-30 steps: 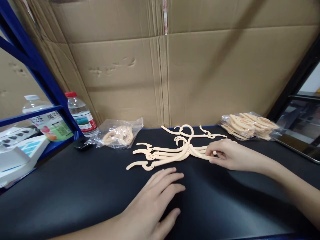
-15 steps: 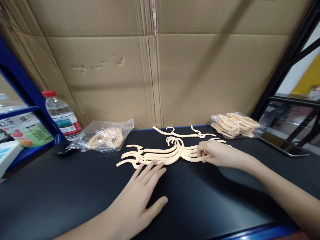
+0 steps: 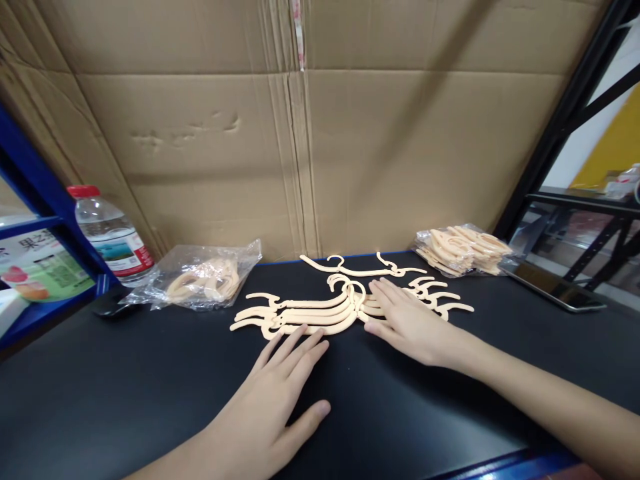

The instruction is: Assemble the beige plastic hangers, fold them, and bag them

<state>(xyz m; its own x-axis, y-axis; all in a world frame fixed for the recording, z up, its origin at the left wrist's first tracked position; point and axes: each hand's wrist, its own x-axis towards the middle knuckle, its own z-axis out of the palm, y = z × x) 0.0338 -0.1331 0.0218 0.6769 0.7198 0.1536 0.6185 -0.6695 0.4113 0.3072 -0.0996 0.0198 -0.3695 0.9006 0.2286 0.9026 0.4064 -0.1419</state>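
Several pale peach folding hangers (image 3: pixel 320 313) lie overlapped in the middle of the black table, their hooks bunched together at the centre. My left hand (image 3: pixel 275 393) rests with fingers spread, its fingertips at the near edge of the front hanger's left arm. Across the right arms of the hangers lies my right hand (image 3: pixel 407 320), fingers stretched out, hiding part of them. Neither hand grips anything. Behind the group, a single hanger (image 3: pixel 360 271) lies apart near the cardboard.
A clear plastic bag with hangers (image 3: pixel 205 280) sits at left, beside a red-capped water bottle (image 3: pixel 113 233) and a black object (image 3: pixel 113 303). Another bag of hangers (image 3: pixel 460 250) and a dark tablet (image 3: pixel 555 287) lie at right. A cardboard sheet (image 3: pixel 210 120) stands behind the table.
My right hand has let go of the hangers' right arms, opened flat and moved left toward the hooks. The left hand stays spread in nearly the same place. The view has shifted slightly.
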